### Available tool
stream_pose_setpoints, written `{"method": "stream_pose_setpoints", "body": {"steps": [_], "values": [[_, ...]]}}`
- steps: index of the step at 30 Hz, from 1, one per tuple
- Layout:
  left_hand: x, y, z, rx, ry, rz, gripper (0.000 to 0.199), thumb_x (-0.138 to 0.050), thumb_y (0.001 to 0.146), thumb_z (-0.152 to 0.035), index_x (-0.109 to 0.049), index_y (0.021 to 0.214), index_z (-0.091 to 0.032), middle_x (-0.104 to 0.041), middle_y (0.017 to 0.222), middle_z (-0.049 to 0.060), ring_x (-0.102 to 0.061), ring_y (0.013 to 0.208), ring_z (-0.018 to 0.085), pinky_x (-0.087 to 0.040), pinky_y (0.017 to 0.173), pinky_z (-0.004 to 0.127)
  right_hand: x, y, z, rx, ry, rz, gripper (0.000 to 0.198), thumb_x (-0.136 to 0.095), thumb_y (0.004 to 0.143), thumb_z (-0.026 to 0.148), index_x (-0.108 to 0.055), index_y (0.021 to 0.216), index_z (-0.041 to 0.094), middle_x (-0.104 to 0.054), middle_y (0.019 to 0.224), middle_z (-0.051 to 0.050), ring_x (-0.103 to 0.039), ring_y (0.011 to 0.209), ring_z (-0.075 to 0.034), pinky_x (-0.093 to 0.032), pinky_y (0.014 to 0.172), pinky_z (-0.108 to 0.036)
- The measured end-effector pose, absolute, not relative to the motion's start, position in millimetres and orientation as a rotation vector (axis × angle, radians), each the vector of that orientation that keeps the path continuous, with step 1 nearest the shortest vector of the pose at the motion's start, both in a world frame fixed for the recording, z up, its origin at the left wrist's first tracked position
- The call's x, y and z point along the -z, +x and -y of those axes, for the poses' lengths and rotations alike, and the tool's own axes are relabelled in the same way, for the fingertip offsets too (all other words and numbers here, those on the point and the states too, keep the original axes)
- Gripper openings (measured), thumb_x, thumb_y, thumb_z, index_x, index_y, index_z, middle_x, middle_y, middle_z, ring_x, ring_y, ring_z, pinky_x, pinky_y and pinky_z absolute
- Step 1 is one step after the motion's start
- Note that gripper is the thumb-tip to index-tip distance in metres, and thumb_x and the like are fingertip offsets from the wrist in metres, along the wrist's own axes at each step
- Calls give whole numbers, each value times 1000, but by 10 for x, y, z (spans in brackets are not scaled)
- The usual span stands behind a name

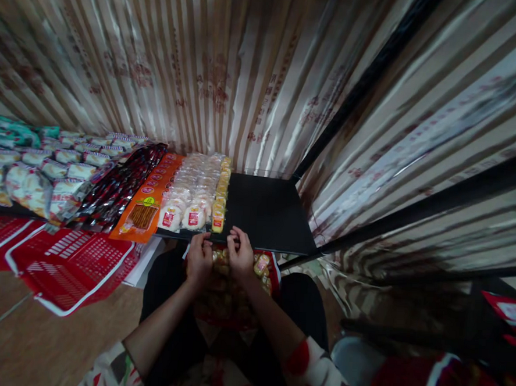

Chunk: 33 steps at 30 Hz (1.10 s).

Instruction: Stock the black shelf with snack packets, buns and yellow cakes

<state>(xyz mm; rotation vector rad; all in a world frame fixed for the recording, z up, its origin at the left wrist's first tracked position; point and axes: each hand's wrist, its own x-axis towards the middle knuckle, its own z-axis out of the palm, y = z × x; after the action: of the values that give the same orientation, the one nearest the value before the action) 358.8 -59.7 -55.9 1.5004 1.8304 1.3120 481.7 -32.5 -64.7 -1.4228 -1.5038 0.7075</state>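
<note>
My left hand (pixel 200 260) is at the front edge of the black shelf (pixel 266 208), just below a row of small yellow-wrapped snacks (pixel 219 208). Its fingers are loosely bent and slightly apart, with nothing visible in them. To its right, my right hand (pixel 240 255) has its fingertips over the shelf edge, bent and a little apart, also showing nothing held. Beneath both hands, between my knees, sits a red basket (pixel 275 270) filled with gold-wrapped snacks (pixel 261 265). Shadow hides much of its contents.
Left of the yellow row lie round white packaged cakes (pixel 194 215), orange snack bags (pixel 138 218), dark red packets (pixel 118 187) and white packets (pixel 67 169). Red baskets (pixel 79 263) stand below left. Black metal bars (pixel 364 89) slant at right before striped plastic sheeting (pixel 204 67).
</note>
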Motion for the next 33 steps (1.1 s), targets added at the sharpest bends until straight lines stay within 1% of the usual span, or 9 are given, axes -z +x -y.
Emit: {"method": "stream_pose_setpoints", "body": {"steps": [2,4,8,12,16,20,23,28,33], "values": [[634,3603,712,-1137,1509,-1833,24,-39,82,-12,-58,95,-16,-61,95,7,-58,91,17,-46,89,32,733,4926,481,-748,-1484,1552,31,-42,88,31,-59,107,14,-65,93,-9,-61,80,-16,-50,71,-27],[752,3643,799,-864,1509,-1817,25,-39,82,-10,-59,95,-16,-62,101,7,-56,101,16,-42,94,30,851,5027,617,-781,-1575,1716,25,-44,87,27,-62,99,15,-66,90,-8,-61,82,-17,-48,77,-29],[1003,3762,909,-518,1442,-1808,26,-45,77,-5,-61,98,-9,-65,102,14,-59,101,20,-43,91,31,1083,5143,779,-741,-1725,2151,29,-50,82,19,-63,107,18,-63,110,-10,-55,105,-21,-40,91,-32],[1134,3847,977,-424,1421,-1803,26,-50,73,-4,-64,94,-12,-68,95,11,-62,94,19,-46,84,27,1206,5161,785,-742,-1801,2283,33,-47,82,14,-62,111,19,-62,113,-11,-53,107,-23,-40,88,-32],[1123,3839,982,-415,1439,-1843,35,-49,74,-5,-61,106,-11,-65,108,14,-58,106,21,-43,91,29,1208,5201,733,-717,-1719,2251,27,-50,80,15,-66,102,19,-65,105,-10,-56,101,-23,-40,88,-34],[1037,3809,950,-439,1483,-1877,49,-49,73,-3,-53,120,-12,-56,125,16,-52,116,22,-38,99,33,1059,5320,685,-750,-1581,2239,23,-56,77,18,-66,98,20,-66,98,-6,-57,95,-20,-40,88,-32],[962,3832,939,-462,1564,-1851,48,-52,73,-7,-54,120,-16,-52,130,15,-51,117,23,-38,99,34,827,5436,642,-815,-1476,2231,21,-59,72,15,-67,90,21,-66,90,-3,-58,87,-18,-42,82,-29],[818,3948,889,-642,1641,-1762,35,-53,78,-17,-59,113,-17,-62,116,10,-56,109,20,-41,96,34,412,5616,520,-799,-1404,2152,24,-62,70,15,-68,92,22,-64,87,-2,-56,85,-17,-43,80,-29],[657,4117,691,-904,1522,-1661,28,-53,79,-21,-60,106,-20,-67,100,4,-61,91,16,-47,85,29,289,5732,329,-1019,-1366,1624,27,-62,74,26,-64,99,18,-65,90,-4,-60,76,-13,-50,73,-27]]}}
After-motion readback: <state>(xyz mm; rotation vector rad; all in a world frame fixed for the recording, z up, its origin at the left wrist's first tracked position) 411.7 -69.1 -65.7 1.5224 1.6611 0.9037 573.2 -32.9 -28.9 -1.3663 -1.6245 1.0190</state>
